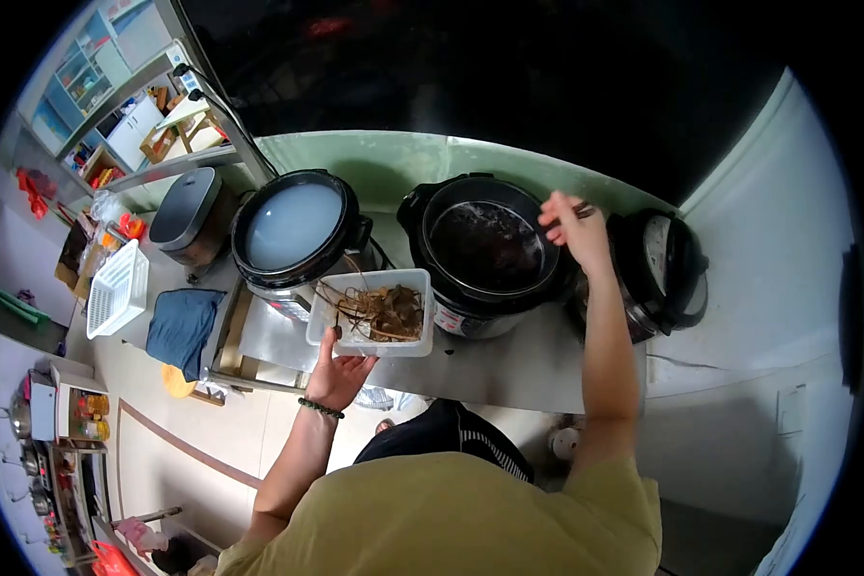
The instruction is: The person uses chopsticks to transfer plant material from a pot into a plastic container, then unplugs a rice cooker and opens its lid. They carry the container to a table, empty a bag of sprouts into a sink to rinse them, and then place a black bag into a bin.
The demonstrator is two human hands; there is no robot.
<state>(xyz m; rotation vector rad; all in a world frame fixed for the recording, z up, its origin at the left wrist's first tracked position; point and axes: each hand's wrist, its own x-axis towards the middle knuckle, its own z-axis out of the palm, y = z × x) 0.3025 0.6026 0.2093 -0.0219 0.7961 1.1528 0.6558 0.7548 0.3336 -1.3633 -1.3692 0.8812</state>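
Your left hand [341,370] grips the tub [372,312] of roots; your right hand [571,226] pinches chopsticks [578,209] over 1 open pot [488,248]. Tilting the tub risks spillage.

Working kitchen, looks commercial or canteen-style rather than home. Evidence: steel worktop [509,360] across frame centre carrying three large electric cookers in a row: one with milky liquid [293,228], one with dark liquid [487,248], one at right with lid [664,254] tipped open. Fourth grey cooker [190,213] upper left. White plastic basket [117,290] and folded blue cloth [182,326] at left. Stove with pots [29,461] lower left, shelving [86,77] upper left.
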